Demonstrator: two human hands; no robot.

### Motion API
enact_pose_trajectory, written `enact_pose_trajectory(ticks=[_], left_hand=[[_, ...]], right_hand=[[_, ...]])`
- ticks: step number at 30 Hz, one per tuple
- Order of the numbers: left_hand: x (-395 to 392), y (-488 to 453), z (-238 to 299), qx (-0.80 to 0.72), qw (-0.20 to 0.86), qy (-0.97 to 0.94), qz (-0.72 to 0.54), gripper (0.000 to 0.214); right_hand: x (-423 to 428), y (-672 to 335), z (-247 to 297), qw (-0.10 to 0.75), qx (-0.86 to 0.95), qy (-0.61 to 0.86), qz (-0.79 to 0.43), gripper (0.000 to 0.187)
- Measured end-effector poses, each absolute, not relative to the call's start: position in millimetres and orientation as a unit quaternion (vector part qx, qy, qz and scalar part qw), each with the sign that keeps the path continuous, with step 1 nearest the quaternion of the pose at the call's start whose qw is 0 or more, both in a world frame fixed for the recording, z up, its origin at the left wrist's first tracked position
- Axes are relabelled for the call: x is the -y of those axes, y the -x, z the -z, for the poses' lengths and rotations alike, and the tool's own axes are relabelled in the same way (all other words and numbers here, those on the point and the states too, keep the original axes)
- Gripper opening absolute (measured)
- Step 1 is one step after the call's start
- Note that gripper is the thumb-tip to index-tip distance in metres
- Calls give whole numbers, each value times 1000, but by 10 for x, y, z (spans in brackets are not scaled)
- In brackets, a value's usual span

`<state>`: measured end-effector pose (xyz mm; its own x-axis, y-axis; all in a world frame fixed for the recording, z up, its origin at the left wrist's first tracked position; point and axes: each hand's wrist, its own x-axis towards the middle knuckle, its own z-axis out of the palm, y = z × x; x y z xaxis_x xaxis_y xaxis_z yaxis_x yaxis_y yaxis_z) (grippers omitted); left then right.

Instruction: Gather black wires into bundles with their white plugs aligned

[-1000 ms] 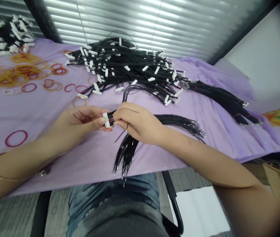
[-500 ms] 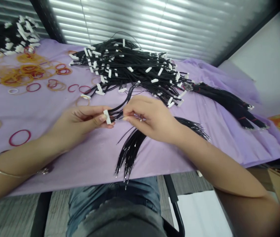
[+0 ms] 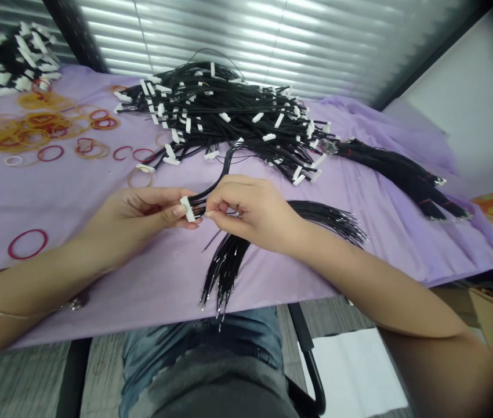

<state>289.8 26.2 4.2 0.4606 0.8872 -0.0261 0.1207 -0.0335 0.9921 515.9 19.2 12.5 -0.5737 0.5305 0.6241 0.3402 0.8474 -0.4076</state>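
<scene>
My left hand (image 3: 142, 217) pinches a small white connector (image 3: 187, 208) between thumb and fingers, above the purple cloth (image 3: 76, 191). Black wires run out of the connector to the right and curve up toward the back. My right hand (image 3: 253, 212) is closed in a pinch on a thin black wire (image 3: 216, 212) right at the connector's side. A loose bundle of black wires (image 3: 224, 267) with metal tips lies under my right hand and fans toward the table's near edge and to the right.
A large pile of black wire harnesses with white connectors (image 3: 224, 119) lies at the back centre. A tied bundle of black wires (image 3: 398, 177) lies to the right. Rubber bands (image 3: 33, 130) are scattered on the left, and another harness pile (image 3: 15, 58) sits far left.
My right hand drew back a little from the connector, then returned to it with a wire pinched. My left hand kept its hold on the connector.
</scene>
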Motion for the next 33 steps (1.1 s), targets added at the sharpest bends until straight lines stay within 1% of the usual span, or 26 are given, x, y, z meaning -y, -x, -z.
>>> enact_pose_trajectory(ticks=[7, 12, 19, 28, 33], left_hand=[[-278, -2894, -12, -376, 602, -623, -329, 25], [-290, -2887, -3, -366, 610, -626, -321, 25], [-311, -2855, 39, -368, 606, -626, -327, 26], [-296, -2875, -6, -370, 613, -615, -330, 26], [-291, -2890, -9, -354, 622, -615, -330, 25]], right_hand=[[-190, -5137, -82, 406, 879, 237, -76, 10], [-195, -5140, -81, 393, 885, 234, -86, 10], [-171, -5152, -113, 353, 901, 244, -69, 12], [-177, -5145, -91, 358, 900, 238, -78, 12], [-166, -5150, -107, 335, 904, 255, -73, 14]])
